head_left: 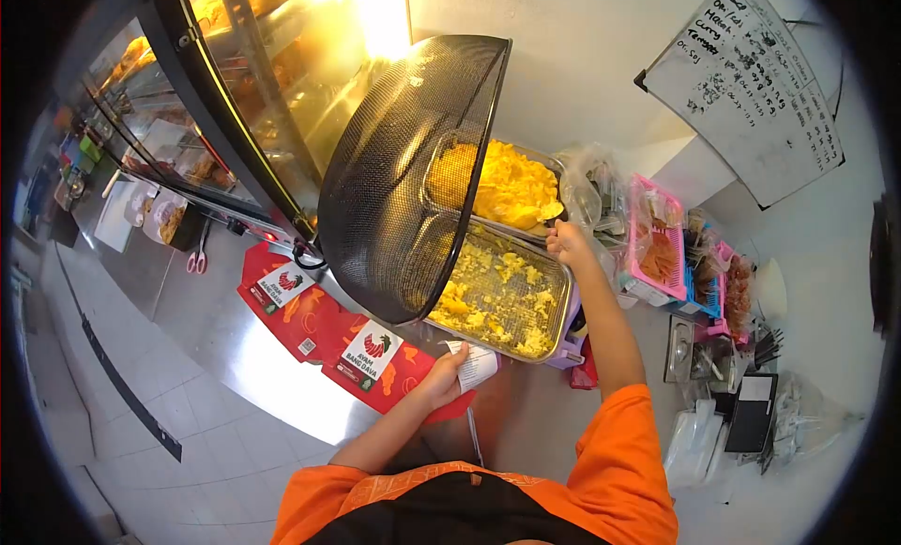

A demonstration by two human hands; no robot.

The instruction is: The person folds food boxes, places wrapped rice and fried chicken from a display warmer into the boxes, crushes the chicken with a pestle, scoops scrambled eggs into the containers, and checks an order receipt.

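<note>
My left hand [445, 378] is closed around a white printed paper packet [477, 365], just over the edge of the red printed boxes [371, 353]. At the right rim of the upper metal tray, my right hand [569, 243] pinches the handle of a dark utensil [556, 217] beside yellow scrambled egg [516, 187]. The lower tray [567, 306] holds scattered yellow egg pieces. A black mesh cover [404, 170] stands tilted over the left part of both trays and partly hides them.
A lit glass display case [272, 95] rises at the left, with red-handled scissors [196, 262] near its base. To the right are a pink basket [657, 235], plastic bags [601, 189] and a black phone-like object [752, 414]. A whiteboard [741, 90] hangs behind.
</note>
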